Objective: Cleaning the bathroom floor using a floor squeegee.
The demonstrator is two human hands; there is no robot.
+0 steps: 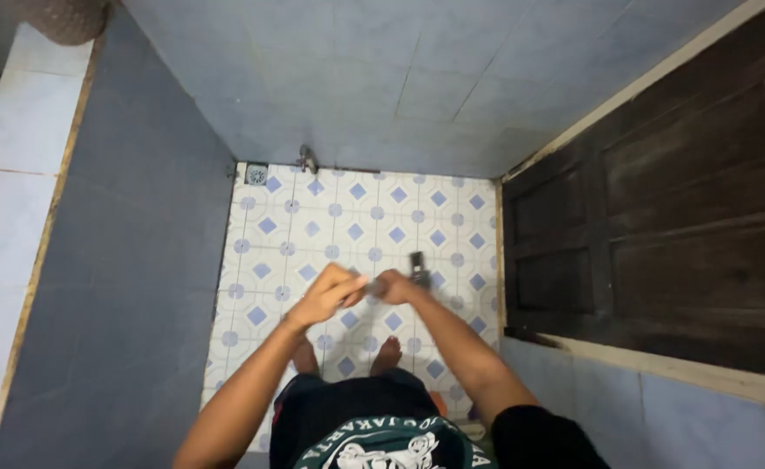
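A small tiled bathroom seen from above: a grey-blue wall stands at the left, and the floor is white with blue diamonds. A drain grate sits in the floor's far left corner, a tap just beside it. Over the middle of the floor, the left hand curls its fingers together, pinching a small pale object too blurred to identify. The right hand meets it, gripping a dark handheld item. A dark wooden door closes the right side.

Left hand meeting right hand (dark object gripped), above patterned floor tiles
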